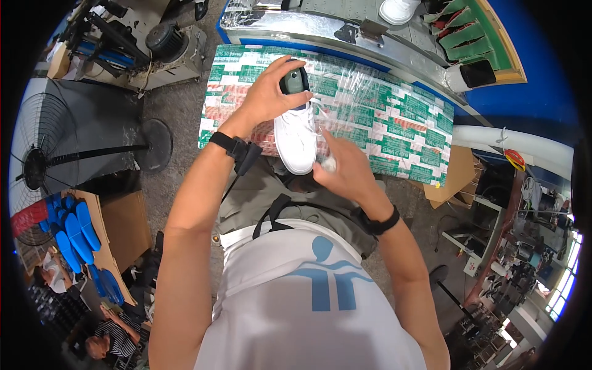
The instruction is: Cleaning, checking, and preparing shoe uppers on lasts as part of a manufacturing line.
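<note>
A white lace-up sneaker point(295, 143) is held over the near edge of a tape-covered board point(394, 132), its toe towards me. My left hand point(269, 92) grips it by the heel collar, thumb and fingers wrapped round the opening. Inside that opening shows a dark grey-green insole point(295, 81). Beside the toe, my right hand point(348, 168) is closed on a small white wad point(329, 164), perhaps a cloth; its exact kind is unclear. The wad is close to the sneaker's right side, and I cannot tell whether it touches.
Beyond the board runs a conveyor point(336, 29) with a metal rim, carrying another white shoe point(399, 10). At the far right is a green rack point(472, 34). A standing fan point(37, 166) and a carton of blue insoles point(77, 231) are on the left. Other people sit lower left.
</note>
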`<action>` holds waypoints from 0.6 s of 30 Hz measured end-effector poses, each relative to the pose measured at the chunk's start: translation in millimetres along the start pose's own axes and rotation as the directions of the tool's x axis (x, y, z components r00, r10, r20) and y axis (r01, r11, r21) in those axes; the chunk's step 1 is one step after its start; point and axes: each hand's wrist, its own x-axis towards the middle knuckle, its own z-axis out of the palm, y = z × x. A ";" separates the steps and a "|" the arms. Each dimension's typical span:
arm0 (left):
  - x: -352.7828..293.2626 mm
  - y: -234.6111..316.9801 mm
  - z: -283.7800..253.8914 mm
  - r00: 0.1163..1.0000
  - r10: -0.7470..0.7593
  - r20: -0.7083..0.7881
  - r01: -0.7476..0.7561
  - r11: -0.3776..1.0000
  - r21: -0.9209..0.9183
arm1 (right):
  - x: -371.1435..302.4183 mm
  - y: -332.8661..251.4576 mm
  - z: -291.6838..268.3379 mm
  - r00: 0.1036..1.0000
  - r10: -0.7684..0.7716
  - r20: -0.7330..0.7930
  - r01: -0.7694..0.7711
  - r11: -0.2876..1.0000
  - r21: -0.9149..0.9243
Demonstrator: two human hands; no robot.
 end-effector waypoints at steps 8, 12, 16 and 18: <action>-1.2 -0.5 4.1 0.999 -0.034 -0.026 0.035 0.999 0.041 | 8.5 -16.3 -13.8 0.996 0.000 -0.085 0.007 0.996 0.087; 2.3 1.1 6.2 1.000 -0.018 -0.007 0.018 1.000 -0.013 | 28.7 -4.1 6.9 0.995 -0.030 -0.094 0.042 0.990 0.134; -2.1 -0.5 -1.6 0.999 -0.045 -0.002 0.045 0.999 0.001 | -4.1 -18.6 -8.1 0.997 -0.076 -0.007 0.076 0.997 0.034; -1.3 1.4 -3.7 0.999 -0.050 0.003 0.050 0.999 -0.013 | -9.2 -26.6 -14.4 0.995 -0.084 0.044 0.085 0.996 -0.018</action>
